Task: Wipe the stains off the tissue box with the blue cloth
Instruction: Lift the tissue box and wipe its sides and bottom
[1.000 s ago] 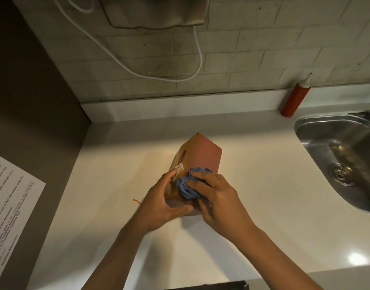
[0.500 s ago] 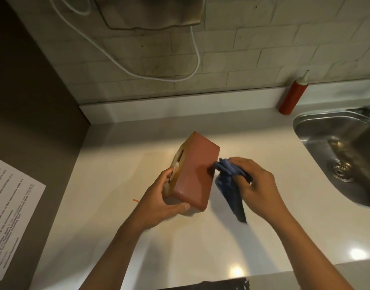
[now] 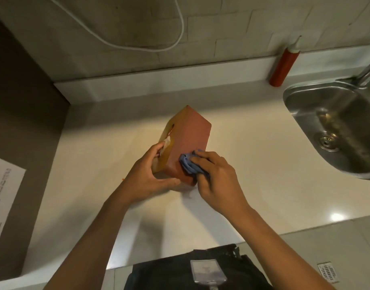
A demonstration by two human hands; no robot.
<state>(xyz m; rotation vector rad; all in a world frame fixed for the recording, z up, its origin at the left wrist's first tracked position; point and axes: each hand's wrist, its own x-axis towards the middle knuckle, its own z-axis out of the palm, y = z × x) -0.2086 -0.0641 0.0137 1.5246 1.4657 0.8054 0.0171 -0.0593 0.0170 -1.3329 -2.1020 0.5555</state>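
Near the middle of the bench [image 3: 232, 143], our left hand [image 3: 146, 178] grips the tissue box [image 3: 188, 141] while our right hand [image 3: 217, 176], closed on the blue cloth [image 3: 187, 165], rubs its side; next we should push and slide.

Both bare forearms reach forward from the lower edge of the view and come close together at the hands. The left hand [image 3: 147, 176] is curled in a grip, with the fingers bent around the far side and the thumb stretched out flat along the near lower edge of what it holds. The right hand [image 3: 216, 177] is turned palm down, knuckles up, its fingers [image 3: 207, 156] pressed forward and bent over a bunched wad.
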